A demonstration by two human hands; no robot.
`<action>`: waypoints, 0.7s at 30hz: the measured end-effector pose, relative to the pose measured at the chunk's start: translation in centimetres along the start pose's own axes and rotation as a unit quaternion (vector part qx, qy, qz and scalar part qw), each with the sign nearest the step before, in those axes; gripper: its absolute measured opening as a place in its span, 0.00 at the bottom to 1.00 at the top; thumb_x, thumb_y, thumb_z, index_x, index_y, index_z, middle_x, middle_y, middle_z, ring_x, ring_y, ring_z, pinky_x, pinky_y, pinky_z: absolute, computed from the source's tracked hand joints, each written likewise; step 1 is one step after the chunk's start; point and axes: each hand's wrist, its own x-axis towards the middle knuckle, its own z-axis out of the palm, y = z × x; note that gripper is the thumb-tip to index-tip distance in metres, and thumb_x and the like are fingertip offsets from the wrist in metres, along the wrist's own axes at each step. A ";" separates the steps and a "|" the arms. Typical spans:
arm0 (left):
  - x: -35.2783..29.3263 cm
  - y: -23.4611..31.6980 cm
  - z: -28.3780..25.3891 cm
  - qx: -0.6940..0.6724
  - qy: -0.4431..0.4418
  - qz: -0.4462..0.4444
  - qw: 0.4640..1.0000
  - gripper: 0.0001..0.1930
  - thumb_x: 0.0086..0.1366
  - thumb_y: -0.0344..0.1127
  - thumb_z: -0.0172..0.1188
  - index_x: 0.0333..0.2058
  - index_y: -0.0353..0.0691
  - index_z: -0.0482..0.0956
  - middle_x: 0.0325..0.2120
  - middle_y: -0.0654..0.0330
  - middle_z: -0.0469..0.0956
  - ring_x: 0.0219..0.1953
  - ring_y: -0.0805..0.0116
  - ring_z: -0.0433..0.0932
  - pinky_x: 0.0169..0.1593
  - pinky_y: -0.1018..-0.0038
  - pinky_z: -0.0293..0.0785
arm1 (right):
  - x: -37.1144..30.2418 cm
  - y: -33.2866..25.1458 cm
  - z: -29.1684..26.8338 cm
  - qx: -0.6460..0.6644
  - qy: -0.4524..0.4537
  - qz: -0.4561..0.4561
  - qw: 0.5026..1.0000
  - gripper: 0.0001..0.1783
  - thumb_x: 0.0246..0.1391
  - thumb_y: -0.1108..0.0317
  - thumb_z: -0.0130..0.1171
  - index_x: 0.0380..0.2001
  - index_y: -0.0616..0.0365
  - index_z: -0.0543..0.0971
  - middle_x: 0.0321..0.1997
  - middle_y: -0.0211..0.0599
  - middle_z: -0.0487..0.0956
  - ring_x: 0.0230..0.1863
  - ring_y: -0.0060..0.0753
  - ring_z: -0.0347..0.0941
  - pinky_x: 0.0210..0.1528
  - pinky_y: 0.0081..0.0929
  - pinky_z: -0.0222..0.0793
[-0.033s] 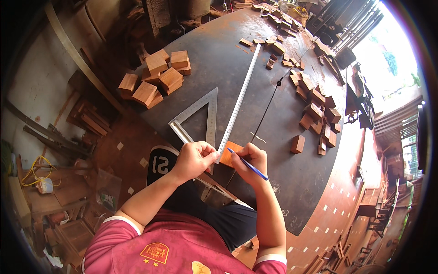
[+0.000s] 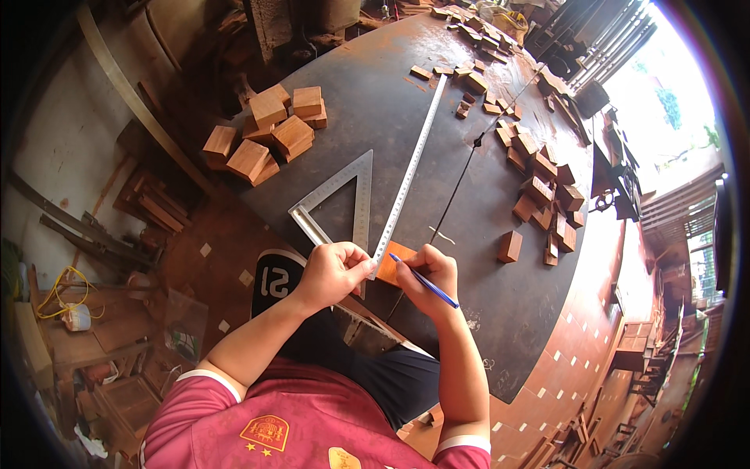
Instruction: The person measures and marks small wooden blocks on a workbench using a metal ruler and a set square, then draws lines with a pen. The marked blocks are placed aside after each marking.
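My left hand (image 2: 337, 273) pinches the near end of a long metal ruler (image 2: 410, 172), which stretches away from me across the dark tabletop. A small orange-brown wooden block (image 2: 388, 270) lies beside that end, partly under the ruler and my fingers. In my right hand (image 2: 430, 277) is a blue pen (image 2: 434, 289), its tip at the block's upper edge close to the ruler; whether it touches the wood is too small to tell. Left of the ruler rests a metal triangle square (image 2: 363, 191), its thick edge running toward my left hand.
Stacked wooden blocks (image 2: 269, 109) stand on the left of the dark table (image 2: 328, 125). Many loose blocks (image 2: 539, 190) lie along its right side, with one block (image 2: 509, 247) nearer me. A thin dark cord or line (image 2: 461, 184) crosses the tabletop. Tiled floor (image 2: 562, 356) shows at the right.
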 end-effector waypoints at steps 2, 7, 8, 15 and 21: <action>-0.2 0.1 0.0 0.003 0.001 -0.002 1.000 0.08 0.67 0.31 0.64 0.32 0.31 0.83 0.21 0.62 0.82 0.20 0.80 0.78 0.25 0.79 0.76 | -0.1 0.0 0.0 0.002 -0.001 0.005 1.000 0.13 0.52 0.78 0.66 0.20 0.62 0.71 0.20 0.29 0.79 0.24 0.10 0.72 0.22 0.18 0.66; -0.1 -0.1 0.1 0.006 -0.003 0.007 1.000 0.08 0.67 0.31 0.64 0.31 0.31 0.83 0.21 0.61 0.82 0.20 0.79 0.78 0.25 0.79 0.76 | 0.0 0.5 -0.1 0.008 -0.003 0.006 1.000 0.14 0.51 0.77 0.67 0.20 0.62 0.70 0.17 0.31 0.78 0.23 0.11 0.73 0.22 0.19 0.67; 0.1 -0.1 0.1 0.007 -0.003 0.014 1.000 0.08 0.67 0.32 0.64 0.31 0.31 0.83 0.21 0.61 0.82 0.20 0.79 0.78 0.25 0.79 0.76 | 0.2 0.4 0.0 0.010 -0.002 0.002 1.000 0.14 0.51 0.77 0.67 0.20 0.62 0.70 0.17 0.30 0.78 0.23 0.10 0.73 0.22 0.19 0.66; 0.4 0.0 0.1 0.001 0.003 0.012 1.000 0.08 0.66 0.31 0.64 0.31 0.31 0.82 0.22 0.61 0.83 0.20 0.79 0.79 0.25 0.80 0.76 | 0.6 0.0 -0.1 -0.001 -0.005 0.002 1.000 0.14 0.51 0.77 0.67 0.19 0.62 0.70 0.19 0.27 0.77 0.24 0.09 0.70 0.22 0.17 0.64; 0.4 -0.1 0.2 0.004 0.008 0.011 1.000 0.08 0.67 0.31 0.64 0.32 0.31 0.82 0.22 0.61 0.83 0.20 0.80 0.78 0.25 0.80 0.76 | 0.6 -0.1 -0.2 -0.003 -0.007 0.014 1.000 0.13 0.51 0.77 0.66 0.19 0.62 0.72 0.19 0.25 0.76 0.24 0.08 0.68 0.22 0.16 0.62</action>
